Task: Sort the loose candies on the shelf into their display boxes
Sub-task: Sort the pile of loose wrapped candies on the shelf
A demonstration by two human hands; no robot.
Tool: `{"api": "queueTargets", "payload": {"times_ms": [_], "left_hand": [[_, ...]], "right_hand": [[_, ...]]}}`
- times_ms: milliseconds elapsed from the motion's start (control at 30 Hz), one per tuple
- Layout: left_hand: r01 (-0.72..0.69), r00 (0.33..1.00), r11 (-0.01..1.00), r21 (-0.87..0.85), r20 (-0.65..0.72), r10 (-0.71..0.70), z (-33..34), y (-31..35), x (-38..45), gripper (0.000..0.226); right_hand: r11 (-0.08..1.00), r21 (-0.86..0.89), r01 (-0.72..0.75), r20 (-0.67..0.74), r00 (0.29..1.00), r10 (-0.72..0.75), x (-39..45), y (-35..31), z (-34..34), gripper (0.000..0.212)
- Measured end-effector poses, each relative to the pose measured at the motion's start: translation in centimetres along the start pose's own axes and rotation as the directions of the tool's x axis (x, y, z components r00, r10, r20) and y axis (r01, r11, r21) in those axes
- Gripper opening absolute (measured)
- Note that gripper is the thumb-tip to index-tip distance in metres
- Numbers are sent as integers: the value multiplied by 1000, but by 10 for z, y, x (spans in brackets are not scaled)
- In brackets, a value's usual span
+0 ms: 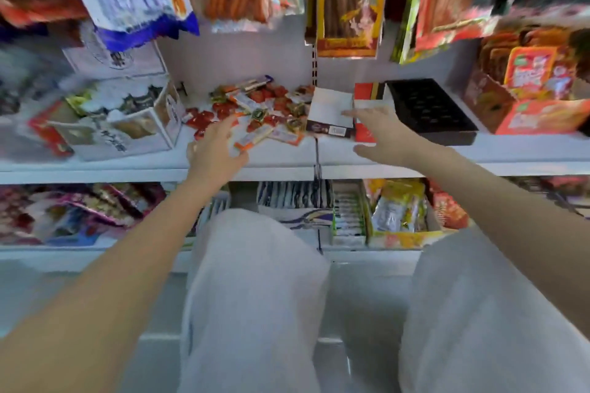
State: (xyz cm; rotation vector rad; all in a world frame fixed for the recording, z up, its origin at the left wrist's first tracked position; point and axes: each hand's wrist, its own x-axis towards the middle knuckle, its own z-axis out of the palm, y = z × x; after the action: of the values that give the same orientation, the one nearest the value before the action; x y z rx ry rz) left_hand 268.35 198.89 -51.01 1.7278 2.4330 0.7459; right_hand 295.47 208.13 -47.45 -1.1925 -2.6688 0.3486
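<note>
Hovering at the shelf [271,166] edge, both hands' fingers [367,113] spread over loose candies [255,108].

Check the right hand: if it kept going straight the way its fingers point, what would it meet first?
Probably the small white-topped box: the open right hand points up-left at its near edge. Depth is unclear; the red box beside it may come first.

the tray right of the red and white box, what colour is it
Black, with rows of round hollows, as the head view shows: the tray sits on the shelf, nothing visible in it.
</note>
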Motion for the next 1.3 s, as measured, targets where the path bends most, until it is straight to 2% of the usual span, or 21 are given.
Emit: {"api": "queueTargets", "payload": {"times_ms": [133, 267, 367, 433, 500, 600, 667, 767, 833, 933, 1033, 1133, 1233, 1300], "left_hand": [[-18, 993, 1000, 13, 119, 16, 15, -7, 29, 75], [34, 977, 993, 115, 204, -57, 33, -4, 60, 75], [61, 980, 987, 147, 178, -87, 46, -10, 67, 58], [70, 990, 986, 151, 110, -87, 48, -12, 64, 41], [69, 990, 986, 154, 109, -87, 44, -11, 60, 34], [87, 984, 993, 83, 152, -98, 33, -13, 57, 31], [127, 981, 992, -12, 148, -124, 27, -17, 57, 29], [135, 983, 987, -82, 135, -123, 22, -21, 57, 23], [135, 985, 984, -115, 125, -121, 20, -22, 59, 18], [147, 986, 970, -194, 103, -128, 17, -19, 62, 21], [68, 994, 961, -267, 99, -43, 14, -5, 63, 22], [-106, 984, 967, -234, 113, 135, 20, 30, 63, 25], [-287, 935, 920, -266, 132, 330, 35, 71, 66, 24], [-319, 913, 891, -322, 149, 380, 45, 93, 70, 25]], "right_hand": [[993, 60, 98, 95, 990, -104, 21, -25, 26, 61], [982, 98, 163, 151, 973, -177, 54, -29, 57, 59], [970, 77, 229, 176, 955, -240, 75, -30, 71, 60], [969, -14, 248, 184, 953, -241, 87, -30, 78, 59], [963, -130, 235, 133, 967, -218, 94, -29, 80, 52], [950, -250, 186, 37, 982, -183, 98, -24, 77, 48], [961, -223, 161, 33, 987, -158, 98, -21, 77, 49], [982, -132, 136, 56, 990, -129, 95, -16, 74, 35], [983, -140, 118, 59, 992, -111, 90, -13, 66, 27], [981, -182, 61, -24, 998, -66, 80, -4, 58, 21], [988, -14, 155, -66, 986, -156, 73, 14, 47, 16], [965, 17, 261, -131, 957, -257, 64, 31, 30, 10], [966, 74, 247, -155, 960, -234, 55, 38, 19, 13], [973, 117, 199, -160, 971, -179, 48, 44, 16, 17]]}}
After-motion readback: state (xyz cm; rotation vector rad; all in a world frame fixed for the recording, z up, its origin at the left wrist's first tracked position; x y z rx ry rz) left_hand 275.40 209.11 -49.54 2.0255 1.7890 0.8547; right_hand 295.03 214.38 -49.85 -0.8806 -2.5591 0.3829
